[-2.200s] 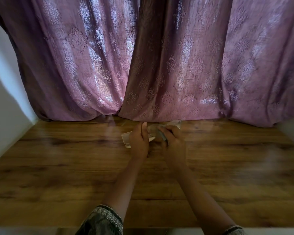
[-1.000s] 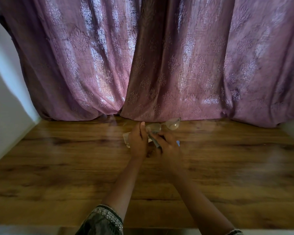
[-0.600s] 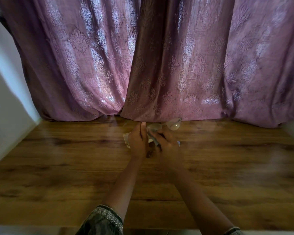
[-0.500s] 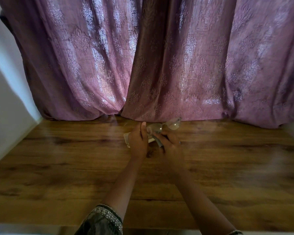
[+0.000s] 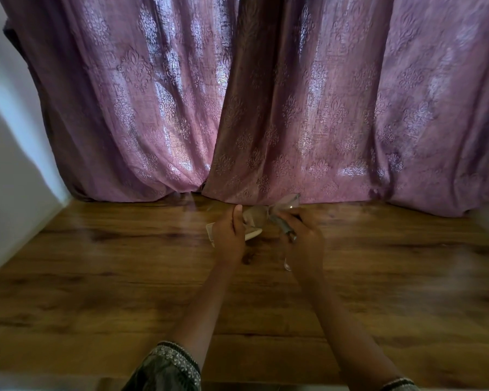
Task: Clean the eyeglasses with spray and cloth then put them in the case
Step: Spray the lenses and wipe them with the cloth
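Just past the fingertips hangs a mauve curtain: thin woven fabric w/ shiny embossed damask motifs, deep folds, hem resting at the table's back edge. White wall sits well out to the L of the L knuckles. Table has a glossy brown wood-grain top w/ dark streaks. Dark patterned sleeve w/ an embroidered cuff is on the L arm, well back from the fingers.

Eyeglasses are held btw both hands, above the tabletop; clear rounded lenses, thin grey temple. L hand: fingers curled, thumb pointing up, gripping a pale cloth against one lens (flat cream edges poke out on both sides of the fingers). R hand: fingers curled round the frame; the other lens juts out beyond its fingertips toward the curtain, and the temple slants down across its fingers. Hands cover the bridge & the spot is blurred, so exact pinch pts can't be told.
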Demonstrator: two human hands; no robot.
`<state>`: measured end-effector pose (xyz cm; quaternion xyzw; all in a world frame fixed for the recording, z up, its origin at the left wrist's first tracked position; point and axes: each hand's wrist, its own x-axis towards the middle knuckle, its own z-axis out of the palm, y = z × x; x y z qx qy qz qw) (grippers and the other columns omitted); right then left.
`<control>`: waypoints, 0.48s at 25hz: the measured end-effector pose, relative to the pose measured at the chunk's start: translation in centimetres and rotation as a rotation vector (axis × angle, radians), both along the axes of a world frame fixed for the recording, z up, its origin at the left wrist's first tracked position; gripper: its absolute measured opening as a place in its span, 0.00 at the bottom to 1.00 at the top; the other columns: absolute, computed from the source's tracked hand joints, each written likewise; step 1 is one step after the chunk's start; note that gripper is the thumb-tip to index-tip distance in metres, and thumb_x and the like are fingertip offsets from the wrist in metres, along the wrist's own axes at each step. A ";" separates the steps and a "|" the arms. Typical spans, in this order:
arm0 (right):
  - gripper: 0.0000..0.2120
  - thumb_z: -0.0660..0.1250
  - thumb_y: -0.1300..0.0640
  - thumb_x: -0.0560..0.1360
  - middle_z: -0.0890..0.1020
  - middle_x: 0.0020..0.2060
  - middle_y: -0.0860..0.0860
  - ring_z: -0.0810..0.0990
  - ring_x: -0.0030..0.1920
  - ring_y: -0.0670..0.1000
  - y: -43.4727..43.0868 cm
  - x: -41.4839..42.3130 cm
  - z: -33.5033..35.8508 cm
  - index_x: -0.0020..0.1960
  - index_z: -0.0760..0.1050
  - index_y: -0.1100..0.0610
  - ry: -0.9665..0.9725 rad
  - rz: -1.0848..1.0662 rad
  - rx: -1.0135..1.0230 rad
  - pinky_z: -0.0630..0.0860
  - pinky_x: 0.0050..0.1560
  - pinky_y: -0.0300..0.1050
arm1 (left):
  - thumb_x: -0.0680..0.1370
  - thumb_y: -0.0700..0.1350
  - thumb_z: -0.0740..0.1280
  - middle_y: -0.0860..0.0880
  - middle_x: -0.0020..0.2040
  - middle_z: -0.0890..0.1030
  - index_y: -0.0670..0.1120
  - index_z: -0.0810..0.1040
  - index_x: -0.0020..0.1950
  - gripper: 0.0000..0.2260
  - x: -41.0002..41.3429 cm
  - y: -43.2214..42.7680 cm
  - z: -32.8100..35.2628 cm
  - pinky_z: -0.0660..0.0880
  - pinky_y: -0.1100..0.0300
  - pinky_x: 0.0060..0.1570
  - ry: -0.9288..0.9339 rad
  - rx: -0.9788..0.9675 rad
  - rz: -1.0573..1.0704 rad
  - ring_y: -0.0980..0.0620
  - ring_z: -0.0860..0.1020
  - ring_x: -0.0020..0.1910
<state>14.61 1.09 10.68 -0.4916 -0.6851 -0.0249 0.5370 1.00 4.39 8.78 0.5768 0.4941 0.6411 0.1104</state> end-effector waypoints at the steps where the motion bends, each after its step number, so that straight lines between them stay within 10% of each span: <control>1: 0.17 0.65 0.69 0.66 0.79 0.47 0.54 0.75 0.46 0.47 0.3 0.7 0.6 0.53 0.80 0.60 0.058 -0.030 -0.005 0.71 0.46 0.31 | 0.78 0.52 0.52 0.59 0.26 0.66 0.47 0.68 0.34 0.15 0.0 -0.1 0.0 0.62 0.72 0.29 0.003 0.004 -0.001 0.63 0.71 0.28; 8: 0.15 0.69 0.69 0.68 0.78 0.43 0.56 0.76 0.43 0.49 1.5 1.6 1.6 0.53 0.80 0.61 0.083 -0.113 -0.030 0.67 0.44 0.22 | 0.79 0.50 0.53 0.58 0.27 0.66 0.47 0.66 0.35 0.14 -0.2 0.1 -0.4 0.62 0.70 0.29 0.016 -0.035 -0.020 0.61 0.70 0.29; 12: 0.14 0.65 0.65 0.68 0.80 0.44 0.58 0.80 0.42 0.56 -0.2 -0.1 -0.2 0.52 0.80 0.62 -0.070 -0.054 0.010 0.77 0.41 0.42 | 0.79 0.46 0.53 0.56 0.26 0.66 0.46 0.67 0.35 0.13 -0.6 0.4 -0.3 0.62 0.71 0.29 -0.036 -0.073 0.000 0.60 0.70 0.28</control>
